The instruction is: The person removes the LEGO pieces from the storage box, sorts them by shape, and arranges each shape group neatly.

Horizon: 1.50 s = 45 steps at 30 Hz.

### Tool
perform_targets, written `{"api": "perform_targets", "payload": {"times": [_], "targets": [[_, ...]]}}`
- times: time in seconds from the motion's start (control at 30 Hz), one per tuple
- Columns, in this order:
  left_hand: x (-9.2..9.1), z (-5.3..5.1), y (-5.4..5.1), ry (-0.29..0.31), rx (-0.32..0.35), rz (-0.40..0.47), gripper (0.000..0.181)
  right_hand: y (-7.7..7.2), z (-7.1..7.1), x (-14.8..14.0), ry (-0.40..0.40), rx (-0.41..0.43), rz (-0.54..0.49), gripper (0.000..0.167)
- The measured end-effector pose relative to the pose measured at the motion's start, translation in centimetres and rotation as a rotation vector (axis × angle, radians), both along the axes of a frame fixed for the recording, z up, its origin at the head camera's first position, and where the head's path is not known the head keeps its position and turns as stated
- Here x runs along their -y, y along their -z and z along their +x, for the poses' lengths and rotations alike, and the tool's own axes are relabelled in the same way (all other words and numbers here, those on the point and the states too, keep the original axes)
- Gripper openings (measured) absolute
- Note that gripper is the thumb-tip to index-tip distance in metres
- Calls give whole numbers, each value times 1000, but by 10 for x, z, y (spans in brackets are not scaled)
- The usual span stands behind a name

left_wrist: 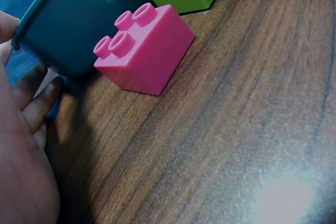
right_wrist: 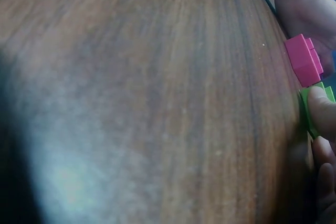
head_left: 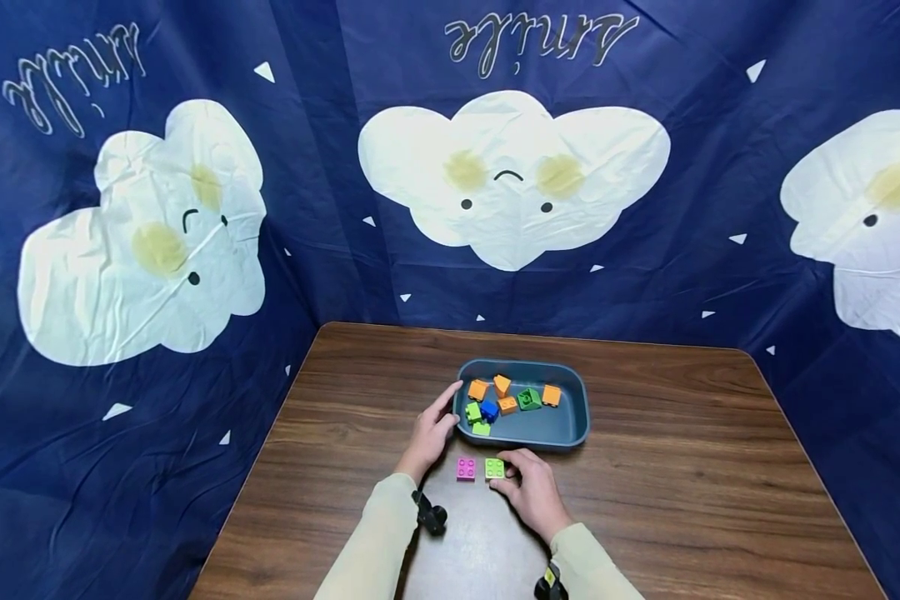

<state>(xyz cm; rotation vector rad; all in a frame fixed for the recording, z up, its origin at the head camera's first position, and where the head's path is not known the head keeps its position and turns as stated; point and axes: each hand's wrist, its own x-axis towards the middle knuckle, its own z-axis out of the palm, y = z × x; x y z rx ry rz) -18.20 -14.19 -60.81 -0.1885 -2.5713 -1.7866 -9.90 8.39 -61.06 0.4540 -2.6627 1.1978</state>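
Note:
A pink toy building brick (head_left: 466, 469) with studs on top sits on the table in front of a blue-grey tray (head_left: 570, 437). Just right of it is a light green building brick (head_left: 494, 468), also at table level. My right hand (head_left: 531, 490) pinches this green brick between thumb and finger at its right side. At the tray's left end, my left hand (head_left: 429, 435) holds the wall and rim, as the left wrist view also shows. The pink brick (left_wrist: 147, 51) stands apart from both hands there.
Inside the tray lie several bricks: orange ones (head_left: 551, 395), a dark green one (head_left: 528, 399), a blue one (head_left: 490, 411) and light green ones (head_left: 473, 413). The wooden table (head_left: 690, 467) meets a dark blue cloth (head_left: 330, 167) with white clouds behind and at both sides.

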Motion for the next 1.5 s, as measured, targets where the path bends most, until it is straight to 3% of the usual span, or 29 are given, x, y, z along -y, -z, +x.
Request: {"api": "perform_targets", "payload": {"times": [0.2, 0.97, 1.23, 1.5], "targets": [[0, 1, -1, 7, 5, 16, 65, 3, 1, 0, 9, -35, -1, 38], [0, 1, 0, -5, -9, -3, 65, 7, 3, 0, 19, -43, -2, 40], [-1, 1, 0, -8, 2, 2, 64, 10, 2, -1, 10, -96, 15, 43], [0, 1, -1, -2, -4, -20, 63, 5, 3, -1, 14, -25, 10, 45]]}}
